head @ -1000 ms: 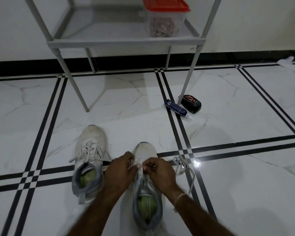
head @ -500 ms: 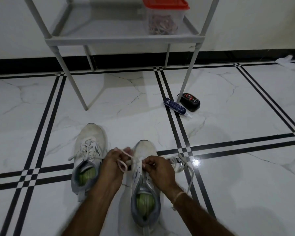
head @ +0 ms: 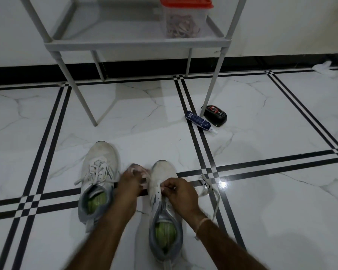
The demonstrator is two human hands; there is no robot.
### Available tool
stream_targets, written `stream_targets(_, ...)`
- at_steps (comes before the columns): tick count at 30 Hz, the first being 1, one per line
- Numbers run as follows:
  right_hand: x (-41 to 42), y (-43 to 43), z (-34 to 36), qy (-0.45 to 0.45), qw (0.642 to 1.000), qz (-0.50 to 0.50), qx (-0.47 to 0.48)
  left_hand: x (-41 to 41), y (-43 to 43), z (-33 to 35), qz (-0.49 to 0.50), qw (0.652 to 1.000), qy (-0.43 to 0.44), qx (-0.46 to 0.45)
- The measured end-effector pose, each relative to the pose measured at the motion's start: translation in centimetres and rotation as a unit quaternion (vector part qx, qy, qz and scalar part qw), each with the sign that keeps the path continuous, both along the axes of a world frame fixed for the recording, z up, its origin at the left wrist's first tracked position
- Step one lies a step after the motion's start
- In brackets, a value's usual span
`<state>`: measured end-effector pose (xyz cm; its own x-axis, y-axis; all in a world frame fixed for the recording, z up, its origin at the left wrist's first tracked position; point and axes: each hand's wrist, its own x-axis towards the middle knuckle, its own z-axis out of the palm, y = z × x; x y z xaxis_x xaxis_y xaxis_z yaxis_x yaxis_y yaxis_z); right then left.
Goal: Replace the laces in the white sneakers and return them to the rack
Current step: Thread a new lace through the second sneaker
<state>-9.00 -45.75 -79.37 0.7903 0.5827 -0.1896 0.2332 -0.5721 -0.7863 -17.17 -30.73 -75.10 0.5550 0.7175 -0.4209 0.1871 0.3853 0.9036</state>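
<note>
Two white sneakers with green insoles stand on the tiled floor, toes away from me. The left sneaker is laced. Over the right sneaker both hands work. My left hand, blurred by motion, grips a pale lace just left of the shoe's toe. My right hand pinches the shoe's upper edge by the eyelets. A loose white lace trails on the floor to the right. The grey rack stands beyond.
A clear box with a red lid, holding laces, sits on the rack's shelf. A blue tube and a black shoe-polish sponge lie by the rack's front right leg. A white cloth lies far right by the wall.
My left hand has pulled the lace out to the left, away from the right sneaker's eyelets. My right hand has stayed on the shoe.
</note>
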Motion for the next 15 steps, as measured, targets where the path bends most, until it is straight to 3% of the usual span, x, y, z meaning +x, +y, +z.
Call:
stream_targets(1,0.1,0.0,-0.2,0.002,1.000,-0.003,-0.002,0.1,0.7,1.1,0.087,0.985,-0.065,-0.132)
stream_targets(2,0.0,0.0,-0.2,0.003,1.000,-0.005,-0.003,-0.1,1.4,1.6,0.136,0.967,-0.093,-0.194)
stream_targets(3,0.0,0.0,-0.3,0.002,1.000,-0.006,-0.004,-0.3,1.5,2.0,0.140,0.972,-0.072,-0.174)
stream_targets(5,0.0,0.1,-0.3,-0.003,1.000,-0.005,-0.009,-1.5,1.1,1.9,0.018,0.997,0.056,0.054)
stream_targets(6,0.0,0.2,-0.3,-0.006,1.000,-0.004,-0.014,-2.0,0.5,1.2,-0.086,0.968,0.122,0.200)
stream_targets(7,0.1,0.2,-0.2,-0.008,1.000,-0.002,-0.018,-2.5,-0.1,0.1,-0.183,0.918,0.165,0.311)
stream_targets(8,0.1,0.2,-0.2,-0.008,1.000,-0.002,-0.015,-2.8,-0.4,-0.3,-0.249,0.876,0.185,0.369)
stream_targets(10,0.1,0.2,-0.1,-0.008,1.000,-0.003,-0.006,-2.6,-1.0,-1.0,-0.284,0.846,0.183,0.413)
stream_targets(11,0.1,0.2,0.0,-0.003,1.000,-0.003,-0.005,-2.2,-1.3,-0.8,-0.239,0.883,0.156,0.372)
stream_targets(12,0.1,0.1,-0.1,0.003,1.000,-0.003,-0.001,-1.9,-1.4,-0.3,-0.149,0.942,0.112,0.277)
stream_targets(13,0.1,0.1,-0.1,0.012,1.000,-0.005,0.001,-1.8,-1.3,0.1,-0.062,0.978,0.079,0.182)
stream_targets(14,0.1,0.0,-0.1,0.018,1.000,-0.008,0.004,-1.7,-1.1,0.3,-0.008,0.986,0.072,0.148)
stream_targets(15,0.1,0.0,-0.1,0.018,1.000,-0.010,0.005,-1.8,-0.7,0.3,-0.003,0.975,0.094,0.200)
